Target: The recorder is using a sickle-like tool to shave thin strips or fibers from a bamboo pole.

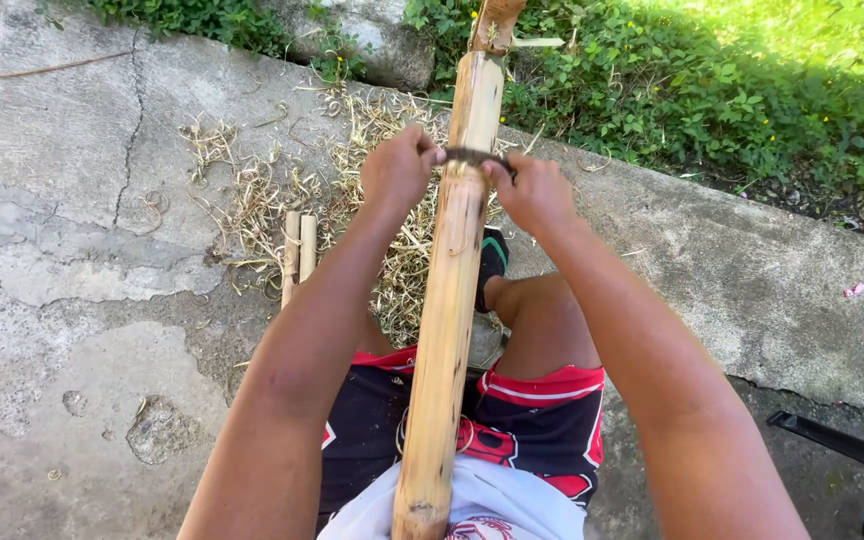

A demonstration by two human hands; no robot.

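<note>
A dark blade (474,157) is gripped at each end by the closed left hand (398,170) and right hand (532,192), across the bamboo (449,300). A slip could cut the legs.

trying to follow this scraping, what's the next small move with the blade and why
Probably draw the dark blade toward the body along the bamboo pole. The left hand and right hand grip its two ends, it lies across the pole, and shavings already litter the concrete.
</note>
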